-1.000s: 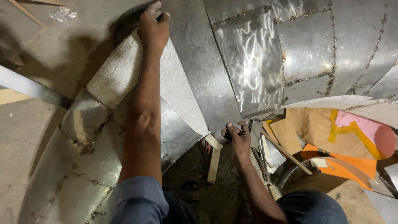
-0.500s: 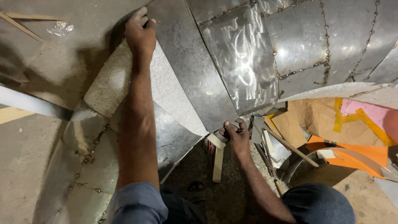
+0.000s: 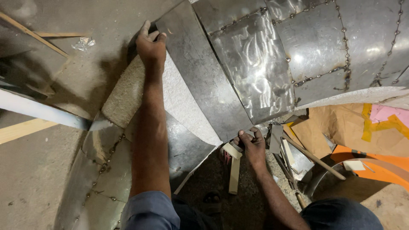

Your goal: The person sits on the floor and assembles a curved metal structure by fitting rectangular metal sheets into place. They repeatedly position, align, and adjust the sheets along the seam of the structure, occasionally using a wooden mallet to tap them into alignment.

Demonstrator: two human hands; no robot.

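Observation:
A long grey sheet-metal panel (image 3: 204,81) lies over a curved white foam form (image 3: 179,98). My left hand (image 3: 150,46) grips the panel's far upper corner, arm stretched out. My right hand (image 3: 251,144) pinches the panel's near lower corner, fingers closed on the edge. To the right, several shiny metal panels (image 3: 298,47) are joined by rows of weld spots into a curved shell. More welded panels (image 3: 106,166) cover the form at lower left.
A small wooden stick (image 3: 234,172) and metal offcuts (image 3: 294,155) lie on the floor near my right hand. Brown, orange and pink cardboard pieces (image 3: 362,127) lie at right. Wooden strips (image 3: 34,36) and a white bar (image 3: 38,111) lie at left on the concrete floor.
The view has shifted slightly; my left hand sits a little lower and more to the left on the panel's corner. Both hands keep their hold on the panel.

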